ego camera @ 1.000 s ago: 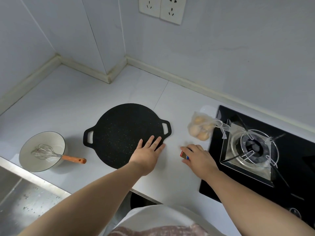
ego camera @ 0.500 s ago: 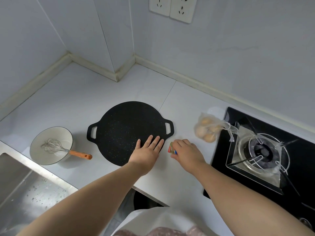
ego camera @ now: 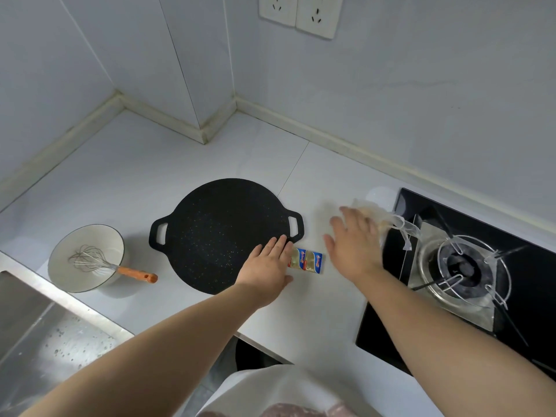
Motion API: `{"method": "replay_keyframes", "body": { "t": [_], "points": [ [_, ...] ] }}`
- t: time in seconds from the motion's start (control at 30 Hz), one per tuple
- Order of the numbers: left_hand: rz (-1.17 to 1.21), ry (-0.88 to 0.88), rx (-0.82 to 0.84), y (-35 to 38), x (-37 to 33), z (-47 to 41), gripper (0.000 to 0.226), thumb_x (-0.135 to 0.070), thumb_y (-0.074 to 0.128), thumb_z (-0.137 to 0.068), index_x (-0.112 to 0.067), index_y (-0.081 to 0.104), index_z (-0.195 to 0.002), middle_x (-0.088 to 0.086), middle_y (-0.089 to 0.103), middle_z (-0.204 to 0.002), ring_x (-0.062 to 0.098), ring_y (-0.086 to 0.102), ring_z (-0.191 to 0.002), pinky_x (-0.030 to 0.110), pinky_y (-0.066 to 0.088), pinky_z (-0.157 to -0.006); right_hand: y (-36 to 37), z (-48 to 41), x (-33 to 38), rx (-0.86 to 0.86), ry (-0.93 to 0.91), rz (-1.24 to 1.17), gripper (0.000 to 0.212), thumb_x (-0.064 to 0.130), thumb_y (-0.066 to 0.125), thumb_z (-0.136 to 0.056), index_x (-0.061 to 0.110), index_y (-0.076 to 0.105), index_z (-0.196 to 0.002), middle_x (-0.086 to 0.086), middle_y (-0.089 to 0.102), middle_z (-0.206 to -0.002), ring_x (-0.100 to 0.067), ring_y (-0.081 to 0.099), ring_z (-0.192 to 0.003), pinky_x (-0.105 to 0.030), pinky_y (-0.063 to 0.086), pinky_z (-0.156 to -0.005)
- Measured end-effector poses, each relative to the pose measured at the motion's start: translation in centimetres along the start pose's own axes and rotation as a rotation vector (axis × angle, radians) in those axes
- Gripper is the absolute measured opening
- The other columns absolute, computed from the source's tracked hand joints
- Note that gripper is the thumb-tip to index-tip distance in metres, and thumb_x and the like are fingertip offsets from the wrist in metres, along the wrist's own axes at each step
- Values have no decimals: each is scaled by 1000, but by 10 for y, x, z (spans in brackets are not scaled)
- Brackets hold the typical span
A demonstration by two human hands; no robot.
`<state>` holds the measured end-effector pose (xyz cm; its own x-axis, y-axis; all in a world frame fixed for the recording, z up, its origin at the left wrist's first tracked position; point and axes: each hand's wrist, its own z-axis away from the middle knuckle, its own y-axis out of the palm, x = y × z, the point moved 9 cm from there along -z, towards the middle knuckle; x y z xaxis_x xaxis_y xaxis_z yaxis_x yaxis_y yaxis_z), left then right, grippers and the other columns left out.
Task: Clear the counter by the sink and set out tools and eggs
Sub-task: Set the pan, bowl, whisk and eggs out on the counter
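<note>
- A white garment (ego camera: 270, 392) fills the nearest edge of the view, on the person's side of the black, speckled, round flat griddle pan with two loop handles (ego camera: 219, 233).
- A stainless steel sink (ego camera: 36, 341), flecked with water drops, lies nearer than the pan and to its left.
- The left hand (ego camera: 266, 264) lies flat on the pan's near right edge, palm down and fingers straight and together, gripping nothing.
- Two small yellow and blue foil packets (ego camera: 307, 260) lie side by side on the counter just right of the pan, touching the left hand's outer edge.
- The right hand (ego camera: 352, 239) is to the right of the pan, beyond the packets, palm down with its fingers spread and holding nothing. It is blurred.
- A white bowl with a dark rim (ego camera: 58, 267) stands left of the pan, apart from it.
- A wire whisk with an orange handle (ego camera: 132, 272) rests in the bowl, its handle pointing over the rim toward the pan.
- The clear plastic bag of eggs (ego camera: 383, 221) lies right of the pan, mostly hidden behind the right hand's fingers. Whether the fingers touch it cannot be told.
- A black glass gas hob (ego camera: 421, 206) with a round burner and wire pot supports (ego camera: 463, 266) sits further right of the pan, the bag at its left edge.
- The white countertop (ego camera: 150, 176) runs on behind the pan to a grey wall.
- Two white wall sockets (ego camera: 298, 13) are mounted high above the pan.
</note>
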<state>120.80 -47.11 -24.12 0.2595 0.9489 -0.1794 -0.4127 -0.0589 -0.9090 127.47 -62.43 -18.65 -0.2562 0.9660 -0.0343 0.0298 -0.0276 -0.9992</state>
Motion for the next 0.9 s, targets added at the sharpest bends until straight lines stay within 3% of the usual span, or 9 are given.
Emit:
{"method": "replay_keyframes", "body": {
  "t": [0.07, 0.13, 0.2, 0.3, 0.6, 0.7, 0.77, 0.83, 0.9],
  "points": [
    [-39, 44, -59, -9, -10, -8, 78, -44, 47, -101, -14, 4, -159, 5, 8, -166, 25, 21, -148, 40, 24, -119, 1, -10, -33, 136, 174, 116, 52, 37, 46, -99, 14, 40, -145, -18, 26, -159, -36, 18, -149, -53, 5, -116],
    [-78, 80, -111, -17, -20, -16, 79, -42, 55, -98, -14, 11, -158, 5, 22, -161, 25, 34, -137, 38, 32, -111, 5, -13, -64, 304, 346, 231, 62, 44, 27, -103, 14, 16, -156, -19, 13, -163, -38, 1, -151, -57, -5, -117],
    [-89, 101, -119, -20, -25, -23, 77, -38, 60, -95, -15, 18, -155, 3, 33, -152, 24, 41, -128, 36, 35, -105, 11, -11, -82, 408, 454, 244, 66, 48, 19, -103, 12, 12, -157, -20, 27, -158, -40, 11, -149, -60, 3, -118],
    [-70, 103, -98, -20, -29, -30, 64, -31, 64, -92, -17, 32, -146, 2, 43, -139, 22, 46, -119, 34, 39, -98, 20, -5, -93, 458, 536, 202, 62, 46, 22, -102, 9, 26, -152, -17, 44, -146, -35, 37, -134, -52, 24, -114],
    [-27, 157, -62, -15, -42, -36, 53, -35, 61, -93, -21, 40, -140, 2, 45, -128, 22, 48, -114, 35, 42, -94, 28, 24, -106, 441, 810, -160, 73, 51, 26, -103, 3, 9, -156, -24, 30, -146, -38, 47, -126, -46, 46, -93],
    [-7, 191, -44, -14, -49, -36, 49, -34, 62, -94, -21, 43, -137, 2, 45, -128, 21, 49, -111, 33, 42, -89, 29, 30, -118, 424, 902, -218, 80, 58, 31, -99, 4, 14, -154, -23, 31, -144, -39, 51, -124, -48, 48, -90],
    [7, 215, -25, -12, -53, -35, 46, -36, 61, -94, -22, 45, -136, 3, 45, -127, 21, 51, -109, 32, 41, -86, 32, 32, -121, 446, 909, -208, 76, 61, 29, -98, 3, 30, -148, -21, 44, -140, -38, 53, -123, -48, 49, -89],
    [-12, 240, -2, -10, -57, -34, 44, -36, 60, -95, -24, 47, -136, 3, 45, -127, 22, 52, -106, 31, 41, -82, 35, 32, -123, 435, 878, -202, 68, 62, 27, -98, 8, 56, -128, -15, 62, -125, -33, 61, -115, -41, 48, -83],
    [-36, 262, 31, -9, -60, -33, 42, -35, 60, -96, -24, 49, -136, 3, 44, -127, 23, 53, -105, 31, 41, -79, 37, 33, -122, 433, 858, -221, 63, 60, 28, -99, 12, 66, -113, -11, 69, -115, -30, 65, -110, -36, 45, -77]
  ]
}}
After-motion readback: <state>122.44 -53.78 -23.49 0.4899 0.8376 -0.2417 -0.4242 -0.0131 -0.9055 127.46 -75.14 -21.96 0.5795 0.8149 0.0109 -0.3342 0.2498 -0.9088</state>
